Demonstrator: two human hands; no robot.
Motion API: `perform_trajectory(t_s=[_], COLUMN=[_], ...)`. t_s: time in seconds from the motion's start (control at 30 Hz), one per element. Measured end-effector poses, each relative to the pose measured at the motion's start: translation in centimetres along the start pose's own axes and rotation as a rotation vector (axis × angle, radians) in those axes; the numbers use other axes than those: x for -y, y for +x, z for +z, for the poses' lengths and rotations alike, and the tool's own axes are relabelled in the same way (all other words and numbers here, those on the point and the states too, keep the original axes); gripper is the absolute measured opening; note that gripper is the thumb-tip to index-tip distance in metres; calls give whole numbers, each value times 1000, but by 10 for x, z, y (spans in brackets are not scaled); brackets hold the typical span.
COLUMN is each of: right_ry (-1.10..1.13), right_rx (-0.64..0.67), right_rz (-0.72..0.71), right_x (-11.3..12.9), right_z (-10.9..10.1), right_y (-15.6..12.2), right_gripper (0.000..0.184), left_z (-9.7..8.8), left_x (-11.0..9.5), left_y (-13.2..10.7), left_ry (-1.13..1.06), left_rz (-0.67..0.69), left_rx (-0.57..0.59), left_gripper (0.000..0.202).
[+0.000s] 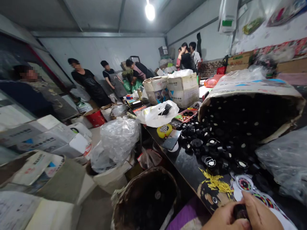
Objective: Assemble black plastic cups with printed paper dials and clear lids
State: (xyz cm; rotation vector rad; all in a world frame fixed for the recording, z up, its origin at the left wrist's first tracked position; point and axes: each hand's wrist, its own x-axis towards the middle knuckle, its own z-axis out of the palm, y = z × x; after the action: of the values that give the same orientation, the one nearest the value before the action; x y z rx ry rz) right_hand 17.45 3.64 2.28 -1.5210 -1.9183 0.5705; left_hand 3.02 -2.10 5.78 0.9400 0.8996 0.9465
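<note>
1. While both hands meet at the frame's six o'clock edge, the left hand [222, 220] and right hand [260, 212] pinch one small black cap [240, 210] between them, fingers curled narrowly around it.
2. At twelve o'clock from the hands, a pile of black caps [216, 140] spills from a tipped paper sack [251, 89] across the dark table [189, 166].
3. Round stickers [244, 183] lie just beside the hands at one o'clock.
4. A phone [171, 140] and yellow tape roll [164, 130] sit at eleven o'clock.
</note>
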Motion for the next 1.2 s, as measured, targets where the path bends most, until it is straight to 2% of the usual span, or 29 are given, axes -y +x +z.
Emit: perform_trajectory(t_s=[0.13,0.23,0.3,0.37,0.43,0.47,0.53,0.6,0.63,0.7,0.77,0.87,0.97,1.07,1.2], right_ry=[-38,-7,54,154,248,275,282,264,256,255,251,235,210,187,16], right_rx=[-38,13,91,221,312,322,315,338,369,451,521,542,523,504,330], right_rz=[-29,-20,12,32,72,119,241,287,264,173,113,115,178,222,282], right_x=[21,45,56,60,57,54,48,46,47,53,59,61,51,35,5], right_z=[6,12,17,17,12,9,3,1,3,7,12,12,5,-9,-26], right_y=[-13,-11,-6,-5,-9,-12,-16,-18,-18,-16,-13,-13,-18,-26,-22], right_gripper=[62,56,54,49,40,35,30,28,26,23,22,21,21,21,20], left_z=[-5,-13,-27,-53,-91,-112,-151,-176,-181,-179,-172,-171,-179,-183,-175], left_x=[-4,2,10,18,26,29,33,30,27,15,-2,-30,-47,-47,-38], left_y=[-11,-8,-11,-25,-49,-62,-84,-88,-81,-48,3,85,139,157,145], left_ry=[157,169,132,103,136,207,531,660,697,722,742,802,802,709,392], left_rz=[88,54,-19,-80,-118,-133,-113,-74,-40,47,151,289,355,383,416], left_rx=[-133,-223,-226,-209,-271,-412,-713,-795,-786,-705,-622,-637,-620,-598,-680], left_gripper=[49,42,40,39,38,37,36,40,41,41,42,49,52,46,52])
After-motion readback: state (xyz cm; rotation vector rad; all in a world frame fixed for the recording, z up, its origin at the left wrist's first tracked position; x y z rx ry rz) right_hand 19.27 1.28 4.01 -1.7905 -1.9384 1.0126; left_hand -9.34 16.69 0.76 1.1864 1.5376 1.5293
